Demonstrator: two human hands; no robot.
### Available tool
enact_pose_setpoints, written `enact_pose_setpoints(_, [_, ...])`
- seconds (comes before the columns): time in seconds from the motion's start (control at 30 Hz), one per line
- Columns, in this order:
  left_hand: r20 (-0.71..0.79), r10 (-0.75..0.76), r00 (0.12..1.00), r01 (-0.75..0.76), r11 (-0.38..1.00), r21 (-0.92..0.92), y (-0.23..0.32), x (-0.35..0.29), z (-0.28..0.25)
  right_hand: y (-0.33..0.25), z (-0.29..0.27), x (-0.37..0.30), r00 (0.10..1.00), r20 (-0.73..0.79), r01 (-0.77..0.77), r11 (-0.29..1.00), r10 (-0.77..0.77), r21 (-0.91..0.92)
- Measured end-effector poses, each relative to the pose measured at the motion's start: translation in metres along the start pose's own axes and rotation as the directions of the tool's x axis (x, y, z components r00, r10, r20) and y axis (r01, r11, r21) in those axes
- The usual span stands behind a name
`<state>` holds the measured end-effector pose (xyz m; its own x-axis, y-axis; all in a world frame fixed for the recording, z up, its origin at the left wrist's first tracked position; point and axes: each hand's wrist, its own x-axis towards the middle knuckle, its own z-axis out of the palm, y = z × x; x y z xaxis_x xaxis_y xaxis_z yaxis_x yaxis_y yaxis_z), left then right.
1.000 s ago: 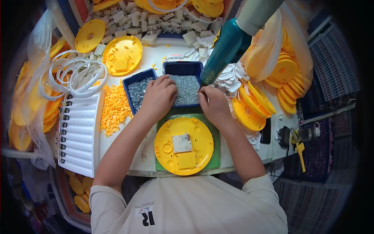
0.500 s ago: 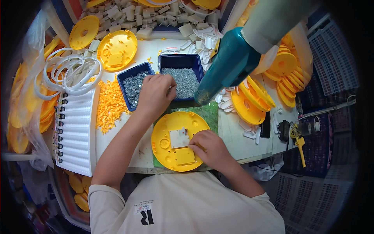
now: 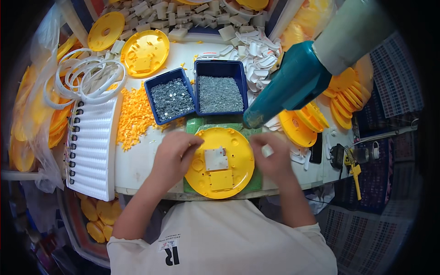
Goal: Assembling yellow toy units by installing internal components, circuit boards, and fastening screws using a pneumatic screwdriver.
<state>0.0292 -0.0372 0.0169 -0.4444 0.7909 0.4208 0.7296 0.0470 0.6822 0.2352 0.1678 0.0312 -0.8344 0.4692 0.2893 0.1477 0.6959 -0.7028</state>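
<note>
- A round yellow disc (image 3: 219, 183) lies flat on a green mat (image 3: 195, 123), close to the front edge of the white tabletop (image 3: 133, 169). It is smooth, glossy plastic, its face dotted with round recesses and small posts.
- On that face sit a square white block (image 3: 216, 159) and, on the person's side of it, a rectangular yellow panel (image 3: 222, 180), longer from left to right.
- The disc's fitted side faces up; block and panel line up from its middle toward the person. Its outline looks circular, so I read the long axis only from that row.
- The left hand (image 3: 172, 153) is at the disc's left rim, fingers curled toward it; I can't tell whether anything is pinched there.
- The right hand (image 3: 274, 156), blurred, is beside the disc's right rim. A pale patch shows by its fingers; whether it's gripped, I can't tell.
- A teal tool (image 3: 288, 87) slants in beyond the disc to the right, its tip toward the far rim, hiding part of some stacked yellow covers (image 3: 295, 128).
- Beyond the disc stand a small navy bin (image 3: 168, 79) and a larger navy bin (image 3: 220, 68), both holding grainy grey bits.
- Left of the disc: loose orange chips (image 3: 133, 119), then a ridged white foam sheet (image 3: 91, 151) under thin white rings (image 3: 89, 82).
</note>
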Motion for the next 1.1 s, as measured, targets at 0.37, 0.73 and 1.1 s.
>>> enact_pose_setpoints(0.37, [0.173,0.093,0.98,-0.091,0.996,-0.021,0.012,-0.03,0.013,-0.047,-0.027,0.128,0.968,-0.063,0.217,0.683,-0.243,0.697])
enact_pose_setpoints(0.73, [0.212,0.116,0.97,-0.12,0.993,0.006,0.012,-0.031,0.009,-0.045,-0.006,0.06,0.979,0.178,-0.096,0.56,-0.094,0.823])
enact_pose_setpoints(1.1, [0.401,0.127,0.907,-0.22,0.956,0.196,0.017,-0.005,0.017,-0.041,0.019,0.008,0.997,0.072,-0.076,0.422,0.025,0.903])
